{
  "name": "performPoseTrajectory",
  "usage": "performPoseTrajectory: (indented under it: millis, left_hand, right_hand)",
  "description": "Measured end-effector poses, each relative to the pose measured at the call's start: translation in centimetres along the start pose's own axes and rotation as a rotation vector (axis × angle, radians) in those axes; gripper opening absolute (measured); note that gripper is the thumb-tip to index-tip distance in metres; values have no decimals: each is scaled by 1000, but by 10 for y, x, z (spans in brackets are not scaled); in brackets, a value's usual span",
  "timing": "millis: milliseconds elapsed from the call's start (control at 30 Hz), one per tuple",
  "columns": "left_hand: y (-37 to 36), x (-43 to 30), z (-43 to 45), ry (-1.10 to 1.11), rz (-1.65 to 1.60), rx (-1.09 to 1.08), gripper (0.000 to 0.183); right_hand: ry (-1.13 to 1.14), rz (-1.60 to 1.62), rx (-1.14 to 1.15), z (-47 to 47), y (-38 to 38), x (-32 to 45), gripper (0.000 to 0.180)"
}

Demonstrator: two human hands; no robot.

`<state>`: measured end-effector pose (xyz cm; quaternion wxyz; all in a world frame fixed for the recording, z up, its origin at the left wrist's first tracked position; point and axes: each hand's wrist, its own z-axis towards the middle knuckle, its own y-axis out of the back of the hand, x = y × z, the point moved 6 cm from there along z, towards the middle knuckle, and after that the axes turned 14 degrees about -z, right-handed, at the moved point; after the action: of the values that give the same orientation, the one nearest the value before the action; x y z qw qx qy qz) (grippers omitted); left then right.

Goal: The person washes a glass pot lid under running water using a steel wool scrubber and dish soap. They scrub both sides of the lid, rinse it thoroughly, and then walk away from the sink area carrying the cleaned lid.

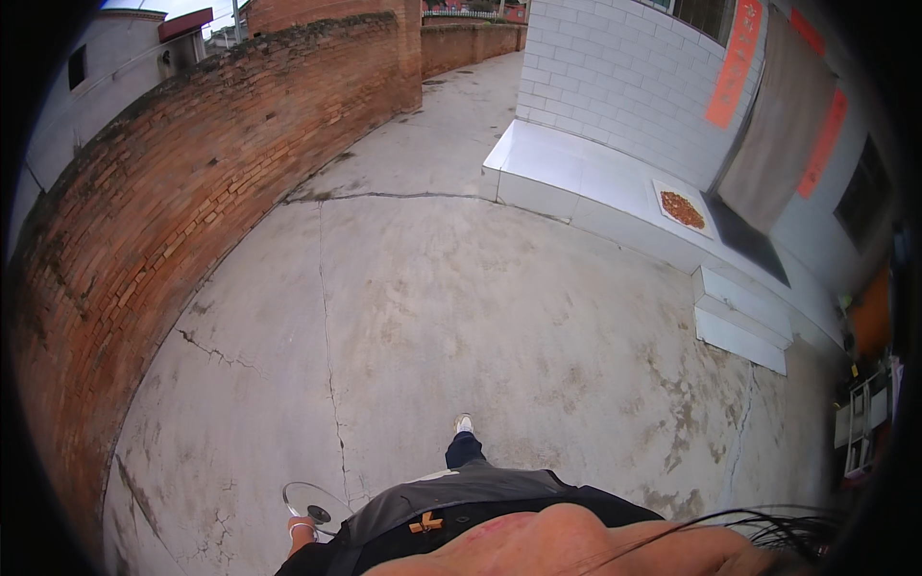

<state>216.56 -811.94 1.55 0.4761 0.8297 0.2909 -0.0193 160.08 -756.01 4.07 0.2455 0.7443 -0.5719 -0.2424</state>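
Note:
Low on the left, my left hand [301, 531] grips the edge of a round clear glass lid [318, 514] with a dark knob at its middle. A pale band crosses that hand or wrist; I cannot tell which. The dark clothing partly covers the lid. My right hand is out of view. Below me are my dark top with a grey front [461, 489], a small brown cross-shaped piece [426, 523] on it, and one white shoe [464, 423] stepping on the concrete ground [432, 309].
An old brick wall [216, 173] curves along the left. At right, a white tiled ledge [576, 165] carries a board of reddish-brown pieces [682, 209] and a dark mat [745, 237]. White steps [742, 317] jut out below. A curtain [774, 122] covers the doorway.

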Motion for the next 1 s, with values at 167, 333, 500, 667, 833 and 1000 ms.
performPoseTrajectory:
  millis: [167,333,500,667,833,1000]
  left_hand:
    - [11,-156,60,32,-23,-64,24]
    - [7,-303,85,66,14,-75,25]
    - [-43,-459,132,50,48,2,25]
    - [-81,-626,217,11,87,44,25]
    - [-126,-819,295,-47,143,125,25]
    - [-118,-1014,368,-128,123,64,24]
  right_hand:
    - [39,21,14,108,119,96,23]
    - [144,105,-53,236,308,244,27]
    - [466,106,-338,356,517,424,39]
    - [560,135,-474,423,651,530,39]
    - [259,-5,-155,502,659,477,32]
    - [67,19,5,506,711,496,36]
